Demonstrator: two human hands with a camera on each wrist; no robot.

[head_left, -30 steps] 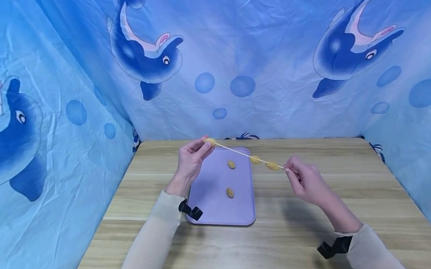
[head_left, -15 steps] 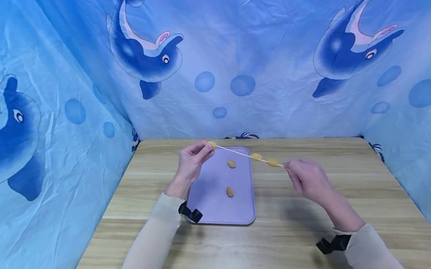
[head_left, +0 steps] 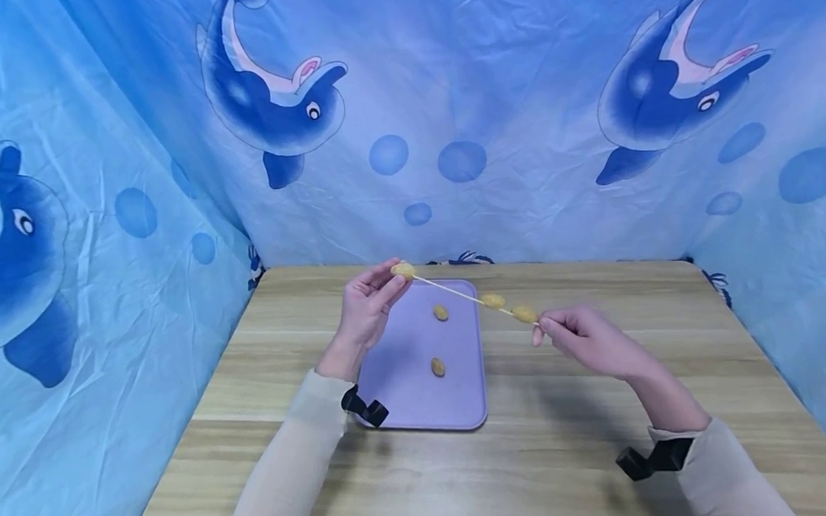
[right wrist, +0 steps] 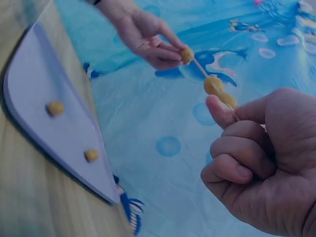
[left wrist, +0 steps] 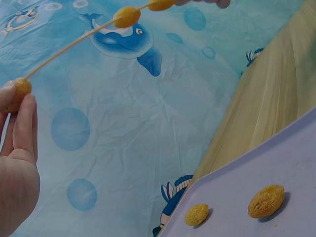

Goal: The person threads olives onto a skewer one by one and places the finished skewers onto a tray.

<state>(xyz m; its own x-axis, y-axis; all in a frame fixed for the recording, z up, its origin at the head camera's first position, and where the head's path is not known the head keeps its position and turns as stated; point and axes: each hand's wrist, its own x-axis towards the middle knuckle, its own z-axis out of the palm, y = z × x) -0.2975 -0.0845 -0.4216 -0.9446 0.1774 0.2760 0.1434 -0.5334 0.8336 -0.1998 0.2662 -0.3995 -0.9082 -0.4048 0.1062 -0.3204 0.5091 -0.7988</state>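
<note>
in front of you is a table (head_left: 518, 472) with a pale wood-grain top, its streaks running from side to side. directly on it, left of the middle and near the far edge, you have a flat lilac tray (head_left: 401, 361) with rounded corners and a low raised rim.

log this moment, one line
left hand: pinches yellow piece at stick end; right hand: grips other end; between: two threaded pieces; tray: two loose pieces

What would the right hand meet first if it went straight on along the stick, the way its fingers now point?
Most likely the nearest yellow piece on the stick, just ahead of the right hand; whether they already touch is unclear.
</note>
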